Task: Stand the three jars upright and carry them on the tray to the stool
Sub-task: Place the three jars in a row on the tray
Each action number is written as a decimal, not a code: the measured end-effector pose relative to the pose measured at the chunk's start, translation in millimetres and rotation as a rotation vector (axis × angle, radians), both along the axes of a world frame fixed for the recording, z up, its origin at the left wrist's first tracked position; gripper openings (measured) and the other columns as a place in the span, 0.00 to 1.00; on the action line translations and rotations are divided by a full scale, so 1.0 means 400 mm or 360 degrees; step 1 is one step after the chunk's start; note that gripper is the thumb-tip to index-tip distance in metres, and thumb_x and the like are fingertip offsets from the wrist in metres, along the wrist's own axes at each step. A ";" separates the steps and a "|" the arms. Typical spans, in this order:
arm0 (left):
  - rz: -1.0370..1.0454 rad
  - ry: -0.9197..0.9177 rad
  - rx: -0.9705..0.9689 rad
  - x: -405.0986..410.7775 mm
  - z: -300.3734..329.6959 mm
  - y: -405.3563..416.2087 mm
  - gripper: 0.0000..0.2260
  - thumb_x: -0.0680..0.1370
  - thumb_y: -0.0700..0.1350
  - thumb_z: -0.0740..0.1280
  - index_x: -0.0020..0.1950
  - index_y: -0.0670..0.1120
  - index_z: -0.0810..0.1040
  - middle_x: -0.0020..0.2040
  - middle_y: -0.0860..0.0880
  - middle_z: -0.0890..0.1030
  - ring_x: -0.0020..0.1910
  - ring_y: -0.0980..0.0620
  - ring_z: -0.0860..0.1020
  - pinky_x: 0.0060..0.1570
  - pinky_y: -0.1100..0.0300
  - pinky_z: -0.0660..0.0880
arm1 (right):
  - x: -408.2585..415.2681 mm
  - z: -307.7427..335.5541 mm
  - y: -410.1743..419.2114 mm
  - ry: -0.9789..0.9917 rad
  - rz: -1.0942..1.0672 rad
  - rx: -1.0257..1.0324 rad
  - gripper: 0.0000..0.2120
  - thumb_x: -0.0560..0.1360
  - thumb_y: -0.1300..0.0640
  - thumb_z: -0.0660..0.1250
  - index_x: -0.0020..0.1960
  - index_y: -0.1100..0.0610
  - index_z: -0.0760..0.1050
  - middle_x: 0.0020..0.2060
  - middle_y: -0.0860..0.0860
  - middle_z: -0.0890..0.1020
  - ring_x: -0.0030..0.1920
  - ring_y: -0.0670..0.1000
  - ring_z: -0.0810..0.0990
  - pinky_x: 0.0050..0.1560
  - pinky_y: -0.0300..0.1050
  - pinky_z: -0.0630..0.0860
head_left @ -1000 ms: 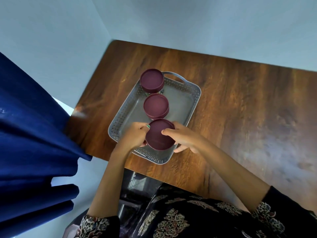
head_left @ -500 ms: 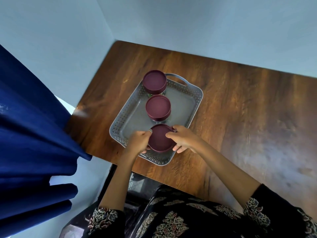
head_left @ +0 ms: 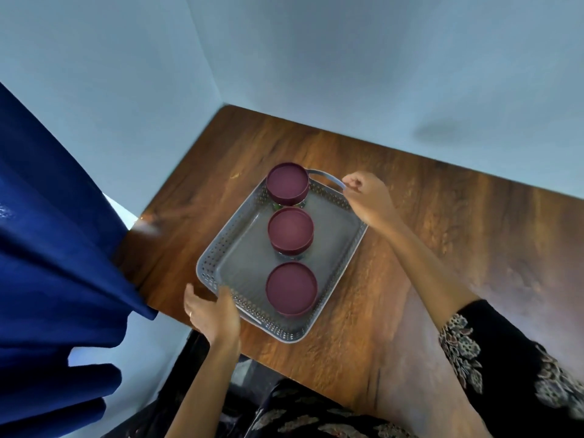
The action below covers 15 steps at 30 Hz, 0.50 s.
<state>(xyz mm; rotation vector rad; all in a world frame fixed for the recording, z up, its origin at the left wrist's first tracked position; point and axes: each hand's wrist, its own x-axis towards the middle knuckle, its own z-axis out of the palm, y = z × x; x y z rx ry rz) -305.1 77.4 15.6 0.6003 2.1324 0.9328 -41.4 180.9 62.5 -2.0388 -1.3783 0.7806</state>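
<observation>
Three jars with maroon lids stand upright in a row on the grey perforated tray [head_left: 343, 235]: the far jar [head_left: 287, 184], the middle jar [head_left: 290, 229] and the near jar [head_left: 291, 288]. The tray lies on the wooden table [head_left: 442, 248]. My right hand [head_left: 368, 197] is curled around the right end of the tray's far handle [head_left: 325, 177]. At the tray's near left corner my left hand [head_left: 211, 314] is open, thumb against the rim, beside the near handle [head_left: 252, 317]. No stool is in view.
A dark blue curtain [head_left: 47, 248] hangs close on the left, against the table's left edge. Pale blue walls [head_left: 347, 58] meet in a corner behind the table. The table's near edge runs just under the tray.
Both hands have let go of the near jar, which now stands upright on the tray. My right hand moved to the far handle, my left hand to the near left corner.
</observation>
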 end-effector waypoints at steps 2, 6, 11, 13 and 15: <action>0.0130 -0.0295 -0.0121 0.018 -0.006 -0.014 0.32 0.79 0.47 0.64 0.78 0.46 0.51 0.79 0.45 0.56 0.76 0.42 0.58 0.73 0.45 0.60 | 0.015 -0.030 0.048 -0.0128 0.0064 -0.0022 0.16 0.75 0.58 0.62 0.62 0.57 0.75 0.62 0.54 0.78 0.63 0.56 0.74 0.64 0.53 0.71; 0.0070 -0.0419 -0.0187 0.065 -0.024 -0.044 0.26 0.80 0.45 0.59 0.77 0.46 0.55 0.75 0.44 0.66 0.71 0.40 0.67 0.68 0.42 0.65 | 0.030 -0.082 0.119 -0.0238 0.0217 -0.0163 0.22 0.76 0.57 0.63 0.69 0.58 0.68 0.67 0.55 0.73 0.67 0.57 0.71 0.67 0.55 0.69; 0.0063 -0.0364 -0.0225 0.099 -0.043 -0.043 0.17 0.81 0.41 0.53 0.71 0.43 0.62 0.55 0.37 0.76 0.47 0.39 0.77 0.43 0.46 0.74 | 0.049 -0.128 0.164 -0.0198 0.0377 -0.0353 0.12 0.77 0.56 0.62 0.57 0.61 0.73 0.44 0.55 0.79 0.47 0.57 0.78 0.42 0.47 0.73; 0.0077 -0.0323 -0.0207 0.102 -0.046 -0.042 0.14 0.81 0.40 0.53 0.66 0.43 0.65 0.52 0.37 0.75 0.40 0.44 0.75 0.37 0.51 0.71 | 0.052 -0.137 0.171 -0.0179 0.0401 -0.0370 0.06 0.78 0.57 0.62 0.46 0.60 0.73 0.32 0.50 0.73 0.39 0.55 0.74 0.32 0.44 0.65; 0.0092 -0.0295 -0.0177 0.103 -0.049 -0.044 0.17 0.80 0.38 0.53 0.69 0.43 0.65 0.58 0.38 0.77 0.44 0.43 0.76 0.40 0.50 0.73 | 0.056 -0.143 0.169 -0.0155 0.0412 -0.0354 0.08 0.78 0.59 0.61 0.50 0.61 0.77 0.32 0.51 0.74 0.36 0.53 0.73 0.31 0.42 0.64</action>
